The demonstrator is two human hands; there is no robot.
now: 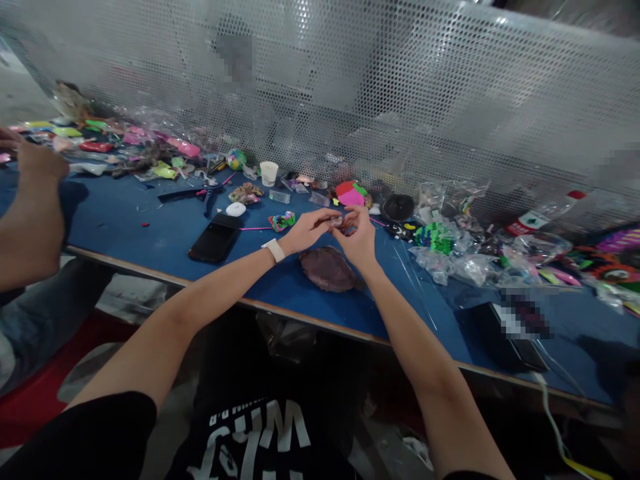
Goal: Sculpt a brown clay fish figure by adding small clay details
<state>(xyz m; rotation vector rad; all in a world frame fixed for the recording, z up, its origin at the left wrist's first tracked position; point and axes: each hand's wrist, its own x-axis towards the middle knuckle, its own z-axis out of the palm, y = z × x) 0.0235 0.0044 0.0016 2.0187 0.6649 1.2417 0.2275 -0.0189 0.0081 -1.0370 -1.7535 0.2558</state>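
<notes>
Left hand [311,230] and right hand [361,239] are together, fingertips pinching, above the smooth blue tabletop [150,230]. Beneath them lies a flat, dull brown, roughly oval slab [327,269] with uneven edges; between the fingertips sits a much smaller brownish lump [337,222].

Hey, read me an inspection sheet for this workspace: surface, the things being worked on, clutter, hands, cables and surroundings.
Surface: blue table, crowded along its far side.
Job's things: small brownish piece at the fingertips; dark brown lump on the table just below the hands.
Clutter: clear plastic bags, white cup, bottle, black phone, colourful bits.
Hands: left hand and right hand meet, both holding the small brownish piece.
Cables: white cable hanging over the near edge at right.
Surroundings: perforated metal panel behind; another person's arm at far left.
</notes>
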